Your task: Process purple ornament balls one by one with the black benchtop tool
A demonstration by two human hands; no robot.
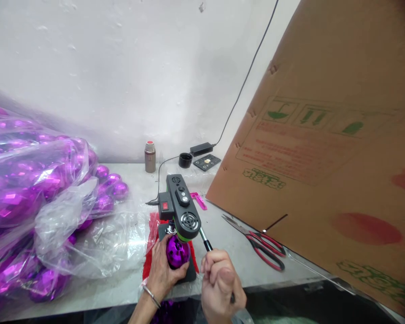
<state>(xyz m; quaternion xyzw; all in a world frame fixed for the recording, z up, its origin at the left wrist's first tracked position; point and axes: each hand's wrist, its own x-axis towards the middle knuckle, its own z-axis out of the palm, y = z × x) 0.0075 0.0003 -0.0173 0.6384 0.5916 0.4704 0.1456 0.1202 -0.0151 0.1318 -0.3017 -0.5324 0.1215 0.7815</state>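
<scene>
A shiny purple ball [178, 253] sits under the head of a small black bench press [179, 198] with a red switch on its side. My left hand [161, 272] is closed around the ball's left and near sides, thumb at the front. The steel lever with a black grip [205, 239] slants down from the press on the right. Around that grip my right hand [222, 285] is wrapped in a fist, hiding most of it. Red cloth [148, 261] lies beneath the dark base. The ball's top meets the underside of the press head; whether they touch is hidden.
Clear plastic bags of purple balls [37, 193] fill the left side. Red-handled scissors [259, 245] lie at right, beside a large leaning cardboard box [317, 157]. Behind the press stand a flask [150, 157], a black cup [185, 160] and a power adapter [201, 149] with its cord.
</scene>
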